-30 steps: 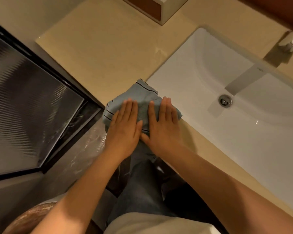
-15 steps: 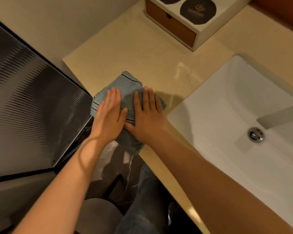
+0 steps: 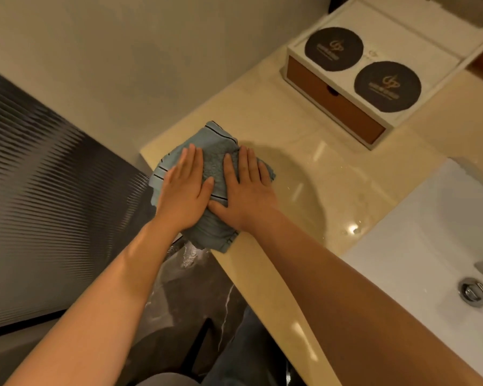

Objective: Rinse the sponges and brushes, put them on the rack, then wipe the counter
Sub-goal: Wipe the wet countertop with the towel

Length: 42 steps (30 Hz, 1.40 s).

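A: While flat on the blue-grey striped terry cloth [image 3: 216, 165], both palms down: left hand [image 3: 183, 195] and right hand [image 3: 244, 188], fingers spread, side by side, pinning it at the left end of the glossy cream stone bench [image 3: 304, 151]. Wiping step, apparently.

B: Next, likely a sweep toward the white basin [image 3: 418, 240] and past the white tray box with two black round coasters [image 3: 374, 76].

A: No sponges, brushes or rack visible; basin cut off at right.
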{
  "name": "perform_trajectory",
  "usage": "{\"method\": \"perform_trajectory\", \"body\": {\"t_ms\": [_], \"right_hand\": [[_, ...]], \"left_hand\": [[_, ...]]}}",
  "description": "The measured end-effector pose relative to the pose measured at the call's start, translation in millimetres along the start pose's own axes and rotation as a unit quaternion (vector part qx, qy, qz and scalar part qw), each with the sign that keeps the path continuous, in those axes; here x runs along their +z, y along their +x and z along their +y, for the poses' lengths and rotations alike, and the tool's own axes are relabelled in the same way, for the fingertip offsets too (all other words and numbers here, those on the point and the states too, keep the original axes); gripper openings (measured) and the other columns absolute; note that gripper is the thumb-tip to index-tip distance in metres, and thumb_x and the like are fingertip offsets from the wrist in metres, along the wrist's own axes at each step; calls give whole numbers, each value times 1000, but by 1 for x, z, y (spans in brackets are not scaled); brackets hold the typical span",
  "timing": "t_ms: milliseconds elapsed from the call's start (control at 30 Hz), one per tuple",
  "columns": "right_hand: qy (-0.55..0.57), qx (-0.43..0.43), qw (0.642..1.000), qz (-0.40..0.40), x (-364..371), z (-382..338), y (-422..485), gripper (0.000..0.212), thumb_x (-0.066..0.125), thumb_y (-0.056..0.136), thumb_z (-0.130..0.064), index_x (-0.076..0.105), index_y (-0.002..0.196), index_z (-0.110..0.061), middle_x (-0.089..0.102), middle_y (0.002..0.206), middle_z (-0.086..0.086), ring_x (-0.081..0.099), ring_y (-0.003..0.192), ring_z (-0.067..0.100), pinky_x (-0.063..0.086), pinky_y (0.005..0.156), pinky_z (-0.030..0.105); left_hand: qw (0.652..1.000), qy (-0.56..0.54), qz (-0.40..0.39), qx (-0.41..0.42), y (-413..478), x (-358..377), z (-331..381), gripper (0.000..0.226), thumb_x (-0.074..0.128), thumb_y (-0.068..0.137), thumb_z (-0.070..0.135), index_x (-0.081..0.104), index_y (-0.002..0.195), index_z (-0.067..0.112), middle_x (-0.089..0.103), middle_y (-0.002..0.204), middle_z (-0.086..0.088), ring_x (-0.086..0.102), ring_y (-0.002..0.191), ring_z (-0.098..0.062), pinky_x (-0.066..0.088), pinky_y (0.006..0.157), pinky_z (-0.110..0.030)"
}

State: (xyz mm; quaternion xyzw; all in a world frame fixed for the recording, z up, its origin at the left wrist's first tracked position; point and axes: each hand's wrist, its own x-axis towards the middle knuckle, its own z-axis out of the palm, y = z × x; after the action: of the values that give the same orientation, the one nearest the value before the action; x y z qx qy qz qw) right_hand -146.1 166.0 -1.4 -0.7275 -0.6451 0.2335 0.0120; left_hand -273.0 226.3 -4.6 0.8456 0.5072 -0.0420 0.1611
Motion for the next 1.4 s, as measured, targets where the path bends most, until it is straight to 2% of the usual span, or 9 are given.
{"method": "perform_trajectory", "body": {"t_ms": [267,467,800,1100,1233,1333,1400], "right_hand": [[-6,19,1000,24,-15,4,42,83,24,91,-61,-13,148,-14,-21,154,16,-21,143,28,-9,117,40],[-22,27,999,30,-31,36,65,85,27,89,-64,-11,149,-16,-19,155,15,-19,144,26,-7,117,39],[-23,98,986,130,-43,97,47,87,37,87,-64,3,149,-14,-3,157,16,-3,146,27,2,117,38],[-31,145,988,37,-44,118,-6,86,23,88,-67,-11,148,-17,-18,156,12,-17,144,23,-5,117,38],[-31,162,986,15,-37,121,-40,88,23,86,-70,-14,148,-19,-20,156,10,-18,144,22,-7,117,39],[-25,172,985,9,-32,118,-64,88,23,86,-69,-14,148,-19,-21,155,11,-18,144,23,-7,116,39],[-12,175,985,2,-28,116,-80,86,25,87,-68,-14,148,-20,-21,155,11,-18,144,23,-6,116,39]], "left_hand": [[1000,20,-8,3,49,-14,-3,61,22,100,35,-7,149,12,-12,158,-3,-12,145,-14,-3,117,-35],[1000,29,-3,11,85,-14,16,61,21,100,35,-7,149,10,-10,158,-5,-10,146,-16,1,117,-37],[994,46,9,98,124,-5,82,62,24,99,34,-2,149,7,-3,159,-10,-3,146,-21,3,118,-38],[991,45,35,124,91,21,118,62,26,98,33,5,149,6,4,158,-12,2,146,-22,6,116,-38],[986,28,76,148,59,34,129,65,20,90,37,24,146,3,25,153,-15,21,143,-25,17,113,-42],[983,20,89,159,38,43,134,61,27,90,35,39,139,2,42,145,-17,37,136,-28,30,108,-45],[981,19,95,166,20,47,137,58,29,90,34,42,137,2,45,143,-16,40,134,-28,32,107,-44]]}}
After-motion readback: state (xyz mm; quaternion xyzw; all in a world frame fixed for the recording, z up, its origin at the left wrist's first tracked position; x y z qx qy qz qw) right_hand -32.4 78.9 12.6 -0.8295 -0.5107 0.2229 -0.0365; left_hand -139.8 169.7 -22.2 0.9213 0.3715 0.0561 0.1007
